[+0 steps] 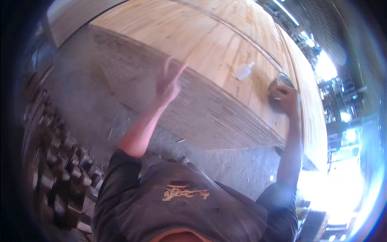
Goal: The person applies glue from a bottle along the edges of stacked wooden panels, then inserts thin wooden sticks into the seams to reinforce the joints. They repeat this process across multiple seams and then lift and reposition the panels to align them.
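Note:
My left hand (168,85) is raised beside the near edge of a large stack of pale wooden boards (193,44). Its fingers are spread and blurred, and nothing shows in them. Over on the right, my right hand (287,98) is at a dark round bowl (276,105) on the top board. Those fingers are curled over the bowl; whether they pinch its rim or something inside is hidden. Something pale shows at the bowl's far side. A small white squeeze bottle (243,71) lies on the wood to the left of the bowl.
The stack's layered side (225,117) drops to a dusty grey floor (229,165). Many wood offcuts (68,161) are heaped at the lower left. Another board stack (76,18) stands at the upper left. Bright light comes from the right.

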A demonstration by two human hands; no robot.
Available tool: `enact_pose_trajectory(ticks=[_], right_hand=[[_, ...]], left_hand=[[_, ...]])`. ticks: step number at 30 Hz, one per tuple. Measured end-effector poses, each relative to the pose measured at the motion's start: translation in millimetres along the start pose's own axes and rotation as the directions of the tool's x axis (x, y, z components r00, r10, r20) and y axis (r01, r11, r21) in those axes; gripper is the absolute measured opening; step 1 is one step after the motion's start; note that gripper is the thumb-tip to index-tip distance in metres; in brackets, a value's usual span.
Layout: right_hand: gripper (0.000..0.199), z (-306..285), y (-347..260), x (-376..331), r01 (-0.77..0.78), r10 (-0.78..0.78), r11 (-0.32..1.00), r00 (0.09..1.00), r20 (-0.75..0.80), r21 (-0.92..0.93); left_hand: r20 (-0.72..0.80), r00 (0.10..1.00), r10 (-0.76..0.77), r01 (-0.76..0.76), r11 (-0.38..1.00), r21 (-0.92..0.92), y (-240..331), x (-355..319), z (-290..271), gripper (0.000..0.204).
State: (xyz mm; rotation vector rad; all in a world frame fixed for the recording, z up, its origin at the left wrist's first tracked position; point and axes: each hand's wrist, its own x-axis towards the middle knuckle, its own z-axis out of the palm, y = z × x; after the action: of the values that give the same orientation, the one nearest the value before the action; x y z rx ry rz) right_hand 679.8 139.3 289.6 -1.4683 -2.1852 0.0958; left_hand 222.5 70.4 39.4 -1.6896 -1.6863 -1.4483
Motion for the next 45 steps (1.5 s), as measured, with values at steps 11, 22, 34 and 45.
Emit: enact_pose_trajectory(ticks=[11, 22, 34, 45], right_hand=[[0.070, 126.7, -38.2, -35.3, 0.328, -0.309, 0.941, 0.934, 0.178, -0.087], [0.084, 128.9, -10.8, 17.1, 0.093, -0.034, 0.982, 0.943, 0.331, -0.165], [0.091, 138.2, -0.3, 48.1, 0.028, 0.036, 0.981, 0.948, 0.317, -0.194], [0.095, 120.0, 10.0, 44.6, -0.118, 0.149, 0.985, 0.947, 0.283, -0.125]], left_hand=[[0.109, 0.992, -0.067, 0.055, 0.992, 0.113, 28.1, 1.4, -10.7, 0.081], [0.102, 0.993, -0.056, 0.037, 0.982, 0.187, 67.5, 19.3, -19.6, 0.068], [0.708, 0.705, -0.038, 0.313, 0.913, -0.262, 177.2, 140.1, 117.5, 0.101], [0.451, 0.879, -0.157, 0.353, 0.850, -0.391, 170.5, 124.1, 103.8, 0.043]])
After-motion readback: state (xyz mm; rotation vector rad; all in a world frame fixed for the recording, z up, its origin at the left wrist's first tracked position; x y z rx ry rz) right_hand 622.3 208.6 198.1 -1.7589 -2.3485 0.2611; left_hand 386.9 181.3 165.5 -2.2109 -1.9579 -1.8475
